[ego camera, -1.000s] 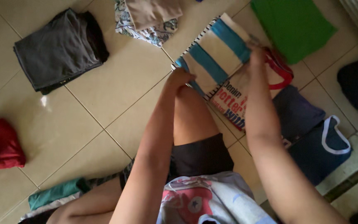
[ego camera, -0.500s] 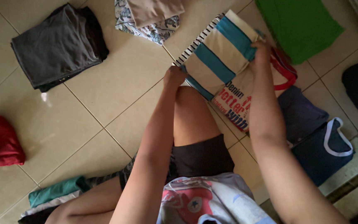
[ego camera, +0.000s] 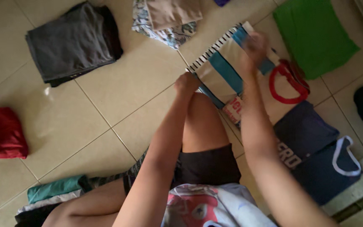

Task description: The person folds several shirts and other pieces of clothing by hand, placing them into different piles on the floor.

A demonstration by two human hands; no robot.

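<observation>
Striped cloth: a folded piece with cream and blue bands and a black-and-white striped edge (ego camera: 219, 69), lying on the tiled floor (ego camera: 106, 109) just past the person's bent knee, its near end overlapping a cream shirt.
Left hand: the left hand (ego camera: 186, 80) sits at the near corner of the striped cloth, fingers curled down and pinching that corner.
Right hand: the right hand (ego camera: 255, 46) is on the far end of the same cloth, blurred; it presses or grips the blue band there, and I cannot tell which.
Underneath: the cream shirt with a red neck trim (ego camera: 288, 82) lies flat under and beside the striped cloth, red print showing at its near edge.
Nearby right: a navy shirt (ego camera: 305, 130) touches the cream one, with a second navy top with white trim (ego camera: 337, 164) just beyond it.
Far right: a green cloth (ego camera: 316, 35) spread flat, near the cream shirt.
Top: a beige folded piece on a patterned one (ego camera: 169, 21).
Left side: a grey folded stack (ego camera: 74, 42), well apart; a red bundle (ego camera: 1, 134) at the frame edge.
Near the person: a teal and white pile (ego camera: 53, 195) beside the leg.
</observation>
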